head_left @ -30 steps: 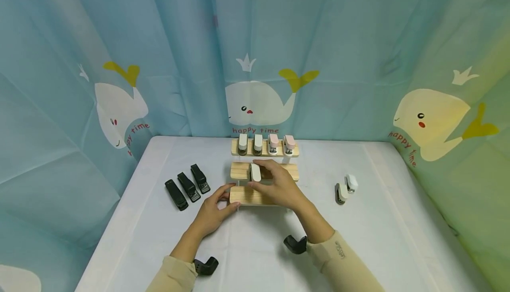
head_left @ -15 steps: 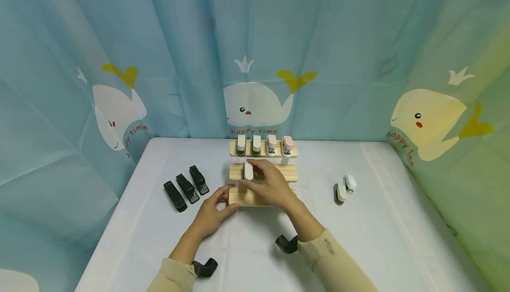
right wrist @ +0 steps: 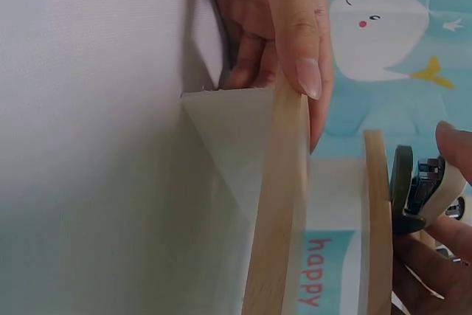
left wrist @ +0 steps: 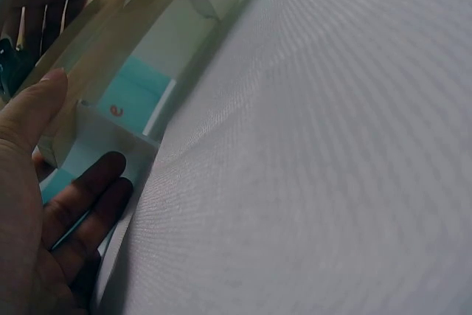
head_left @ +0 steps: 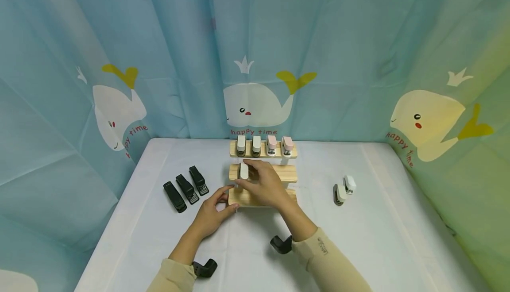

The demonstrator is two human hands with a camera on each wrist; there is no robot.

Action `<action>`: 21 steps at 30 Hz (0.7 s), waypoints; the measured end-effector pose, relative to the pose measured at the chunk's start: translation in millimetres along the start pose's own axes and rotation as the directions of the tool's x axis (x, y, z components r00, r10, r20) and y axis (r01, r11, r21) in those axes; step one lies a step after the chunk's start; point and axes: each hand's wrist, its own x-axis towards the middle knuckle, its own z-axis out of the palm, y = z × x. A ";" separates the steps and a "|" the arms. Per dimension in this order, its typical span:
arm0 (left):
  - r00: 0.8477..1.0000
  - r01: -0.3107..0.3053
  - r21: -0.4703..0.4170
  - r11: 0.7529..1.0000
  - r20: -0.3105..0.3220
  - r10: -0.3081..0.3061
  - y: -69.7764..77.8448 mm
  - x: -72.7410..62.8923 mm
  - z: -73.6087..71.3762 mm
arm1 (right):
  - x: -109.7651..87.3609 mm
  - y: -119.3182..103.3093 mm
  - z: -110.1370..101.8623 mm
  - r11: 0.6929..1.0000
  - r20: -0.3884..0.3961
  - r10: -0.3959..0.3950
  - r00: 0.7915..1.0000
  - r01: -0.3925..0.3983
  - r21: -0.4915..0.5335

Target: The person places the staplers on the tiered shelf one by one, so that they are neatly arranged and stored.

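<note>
Clock from the rack [head_left: 288, 173]: red "happy time" [head_left: 253, 132] is being shown on the curtain [head_left: 187, 62] at 12, 3 and 9. Same curtain, frame clock: "happy" is being caught at 5, right wrist view; lone "e" at 9, left. Right sleeve [head_left: 338, 267] lettering is being rendered too small.

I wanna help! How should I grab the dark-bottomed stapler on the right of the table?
Try pinching that stapler across its long sides, from above: it looks narrow and upright, white top uncovered. Favour the near end, since another stapler crowds its far right.
</note>
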 end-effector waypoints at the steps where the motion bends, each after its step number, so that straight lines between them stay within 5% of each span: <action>1: 1.000 -0.002 0.002 1.000 0.001 0.002 -0.2 0.0 0.0 | 0.1 -0.1 0.5 1.000 -0.003 0.001 1.000 -0.001 -0.001; 21: 1.000 -0.024 0.004 1.000 -0.015 0.024 0.2 -0.3 0.6 | 2.6 -3.9 4.5 0.997 -0.023 0.008 1.000 -0.010 -0.079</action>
